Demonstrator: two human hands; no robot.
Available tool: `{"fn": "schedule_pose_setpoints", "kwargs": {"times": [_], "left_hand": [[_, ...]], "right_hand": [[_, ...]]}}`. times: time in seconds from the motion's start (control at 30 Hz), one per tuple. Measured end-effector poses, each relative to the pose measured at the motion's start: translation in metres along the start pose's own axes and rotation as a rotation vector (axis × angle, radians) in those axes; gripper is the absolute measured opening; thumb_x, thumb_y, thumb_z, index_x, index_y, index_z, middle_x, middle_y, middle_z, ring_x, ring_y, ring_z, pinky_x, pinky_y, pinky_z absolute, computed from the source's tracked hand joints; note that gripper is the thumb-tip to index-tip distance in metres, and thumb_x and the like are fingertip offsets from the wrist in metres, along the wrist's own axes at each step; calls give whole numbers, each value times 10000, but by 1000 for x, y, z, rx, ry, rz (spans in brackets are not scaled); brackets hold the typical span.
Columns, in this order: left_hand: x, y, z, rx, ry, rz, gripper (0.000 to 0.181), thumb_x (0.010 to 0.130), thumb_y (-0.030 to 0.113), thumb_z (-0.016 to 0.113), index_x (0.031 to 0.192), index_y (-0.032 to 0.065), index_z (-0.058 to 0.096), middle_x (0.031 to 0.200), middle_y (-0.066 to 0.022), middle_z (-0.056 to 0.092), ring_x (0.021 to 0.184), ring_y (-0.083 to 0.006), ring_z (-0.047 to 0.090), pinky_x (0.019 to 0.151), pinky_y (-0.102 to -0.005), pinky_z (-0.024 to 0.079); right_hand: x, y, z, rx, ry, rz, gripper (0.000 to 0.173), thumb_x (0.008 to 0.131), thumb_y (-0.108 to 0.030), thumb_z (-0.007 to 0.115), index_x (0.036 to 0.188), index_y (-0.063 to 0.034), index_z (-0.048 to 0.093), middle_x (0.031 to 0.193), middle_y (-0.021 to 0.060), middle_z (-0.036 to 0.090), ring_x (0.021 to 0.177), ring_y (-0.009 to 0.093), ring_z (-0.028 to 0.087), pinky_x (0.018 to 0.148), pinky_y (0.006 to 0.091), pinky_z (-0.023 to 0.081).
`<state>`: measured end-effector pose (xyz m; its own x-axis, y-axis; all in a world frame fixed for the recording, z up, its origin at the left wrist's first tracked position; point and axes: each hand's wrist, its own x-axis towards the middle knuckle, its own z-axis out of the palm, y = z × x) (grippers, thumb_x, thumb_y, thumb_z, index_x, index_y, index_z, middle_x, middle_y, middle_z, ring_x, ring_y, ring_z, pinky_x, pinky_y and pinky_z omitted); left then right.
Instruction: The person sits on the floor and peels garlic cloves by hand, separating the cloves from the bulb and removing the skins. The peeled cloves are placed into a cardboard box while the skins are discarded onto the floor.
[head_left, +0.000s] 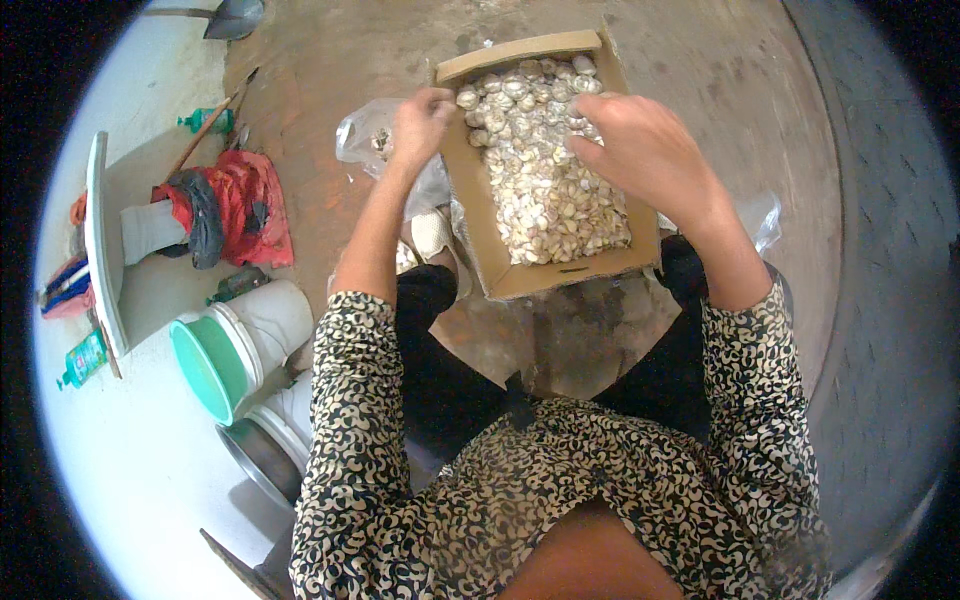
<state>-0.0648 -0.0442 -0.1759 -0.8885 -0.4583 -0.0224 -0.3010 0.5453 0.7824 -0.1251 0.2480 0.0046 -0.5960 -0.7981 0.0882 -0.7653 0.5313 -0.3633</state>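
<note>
An open cardboard box lies on the floor between my legs. Whole garlic bulbs fill its far part, and loose garlic cloves lie in the near part. My left hand is at the box's far left edge with its fingers curled; whether something is between them cannot be told. Over the right side of the box is my right hand, thumb and fingers apart above the bulbs, with nothing visible between them. A clear plastic bag with some garlic-like pieces in it is beside my left hand.
White buckets, a green basin and a metal basin stand at the left. Beyond them are a red plastic bag, a green bottle and a shovel blade. Another clear plastic bag lies right of the box.
</note>
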Motion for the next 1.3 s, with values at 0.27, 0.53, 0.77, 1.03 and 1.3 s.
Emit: {"fn": "schedule_pose_setpoints", "kwargs": {"times": [0.27, 0.53, 0.77, 1.03, 1.3], "left_hand": [[-13, -49, 157, 153, -313, -341, 220, 854, 131, 591, 1003, -1, 685, 957, -139, 701, 839, -232, 677, 705, -393, 539], [-42, -92, 187, 358, -185, -597, 309, 768, 240, 637, 950, -3, 688, 975, -190, 695, 904, -307, 682, 792, -392, 543], [-57, -100, 212, 191, -35, -770, 459, 748, 255, 689, 1109, -23, 627, 1067, -212, 674, 978, -309, 665, 866, -384, 526], [-49, -84, 199, -52, -130, -671, 420, 672, 146, 773, 1042, 17, 624, 901, -151, 684, 810, -271, 655, 744, -375, 510], [-20, -51, 125, -443, -356, -501, 482, 754, 93, 760, 1165, -13, 530, 955, -133, 632, 790, -238, 621, 720, -360, 521]], "right_hand": [[-6, -5, -14, -21, -135, 113, 234, 830, -217, 624, 942, -12, 625, 833, 207, 641, 831, 397, 616, 753, 469, 482], [-20, -22, -43, -42, -167, 182, 261, 838, -247, 617, 952, -15, 582, 856, 203, 622, 823, 403, 600, 718, 487, 465], [-19, -35, -47, -64, -231, 222, 241, 833, -231, 621, 971, -36, 592, 851, 181, 622, 811, 395, 609, 686, 476, 478], [-22, -34, -44, -57, -226, 209, 243, 826, -226, 631, 973, -35, 594, 835, 170, 619, 781, 385, 612, 668, 461, 484], [-5, -19, -24, 19, -169, 185, 255, 835, -229, 630, 991, -27, 627, 884, 199, 653, 868, 382, 627, 735, 472, 489]]}}
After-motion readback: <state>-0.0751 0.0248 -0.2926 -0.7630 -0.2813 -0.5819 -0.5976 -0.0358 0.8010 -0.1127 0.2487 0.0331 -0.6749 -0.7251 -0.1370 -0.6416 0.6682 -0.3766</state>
